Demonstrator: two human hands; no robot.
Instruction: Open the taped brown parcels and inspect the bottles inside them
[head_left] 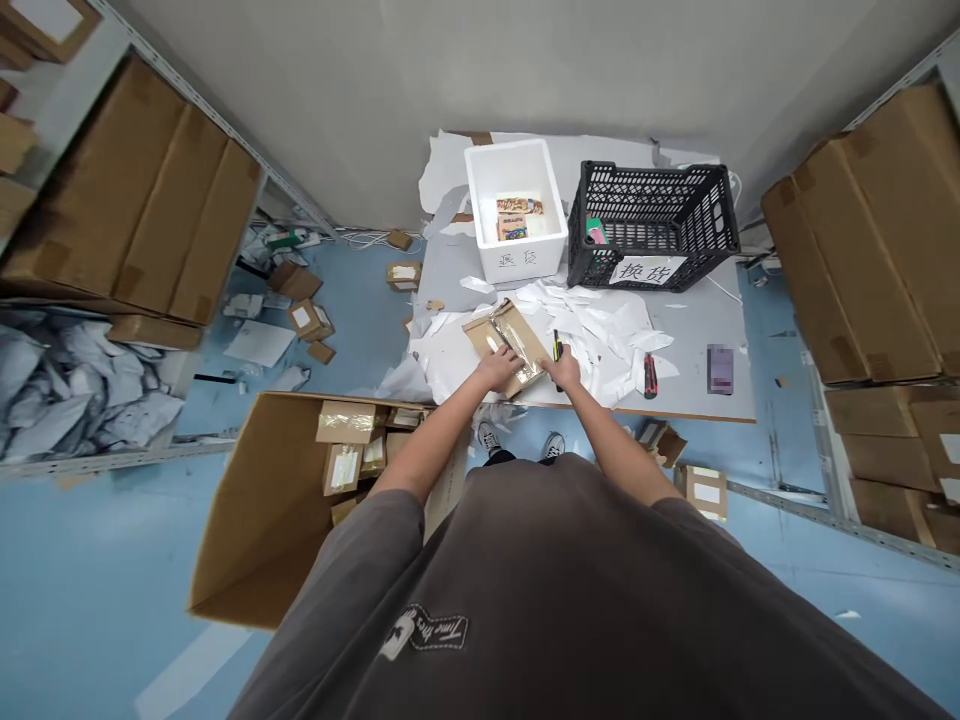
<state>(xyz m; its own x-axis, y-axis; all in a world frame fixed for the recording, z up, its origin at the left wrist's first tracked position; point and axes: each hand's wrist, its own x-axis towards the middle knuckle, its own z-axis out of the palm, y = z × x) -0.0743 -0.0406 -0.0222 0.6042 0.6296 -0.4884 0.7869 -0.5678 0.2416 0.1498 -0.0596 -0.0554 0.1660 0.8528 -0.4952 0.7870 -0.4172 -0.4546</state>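
A flat cardboard box [517,332] with shiny tape down its middle lies at an angle on the table, near the front edge. My left hand [499,368] rests on its upper side, fingers stretched over the cardboard and tape. At the box's right corner is my right hand [562,370], closed around a yellow and black utility knife [557,346]. The knife points away from me, and the right thumb side touches or nearly touches the box. Torn white paper [600,325] is spread beneath and around both hands.
Behind stand a white foam bin [523,262] with small packets and a black crate [652,245]. A red and black tool [650,376] lies at right, near a purple-screened device [720,370]. A large carton [255,500] of small boxes stands at left; shelves flank both sides.
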